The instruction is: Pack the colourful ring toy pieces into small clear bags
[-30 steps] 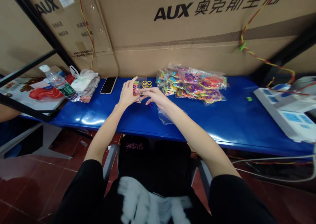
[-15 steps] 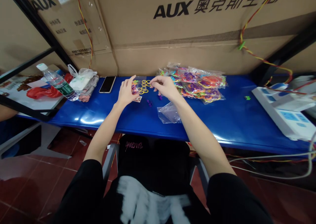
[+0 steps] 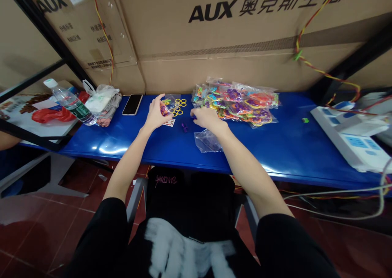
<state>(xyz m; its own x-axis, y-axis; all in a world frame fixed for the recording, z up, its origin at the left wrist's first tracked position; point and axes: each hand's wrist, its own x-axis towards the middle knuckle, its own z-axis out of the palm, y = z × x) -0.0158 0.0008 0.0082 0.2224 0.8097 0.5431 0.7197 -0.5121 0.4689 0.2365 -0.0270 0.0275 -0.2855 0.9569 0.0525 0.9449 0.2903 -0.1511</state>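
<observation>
Colourful plastic charms (image 3: 164, 110) sit pinched in the left hand (image 3: 155, 115) above a clear bag (image 3: 173, 103); the right hand (image 3: 208, 119) curls low on the blue table (image 3: 122, 137), its grip unclear.

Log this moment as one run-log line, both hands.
left hand: holding small multicoloured piece | right hand: on blue table by colourful packets | yellow rings

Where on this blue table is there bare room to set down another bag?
Bare blue tabletop shows between the packed bags and the white device, and in front of the phone, left of the left hand. It is crowded around that hand and the right hand, where yellow rings, a purple piece and a clear bag lie.
</observation>
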